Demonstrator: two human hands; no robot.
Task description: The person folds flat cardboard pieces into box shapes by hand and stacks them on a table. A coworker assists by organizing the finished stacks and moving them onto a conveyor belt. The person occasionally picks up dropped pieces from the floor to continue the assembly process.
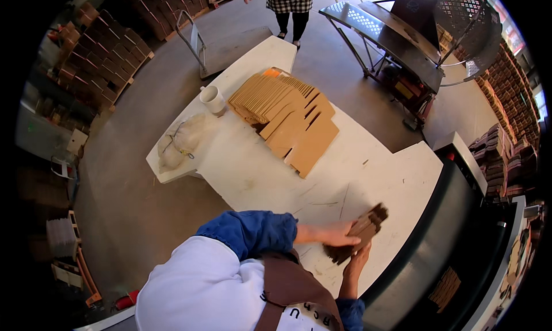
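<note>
Dark cardboard bundle (357,234) gripped between both hands over the white table (379,175).
Left hand (336,234) clasped on top, right hand (357,261) closed underneath; right fingers mostly hidden by the bundle.

We're looking at a packaging workshop: flat cardboard blanks (287,117) fanning across the white table (368,175), stacked cartons (106,55) lining the walls, machine (402,49) standing behind.

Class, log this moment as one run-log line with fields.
left hand: on folded cardboard stack | right hand: grips it from below | white table: fanned flat cartons, white cup
</note>
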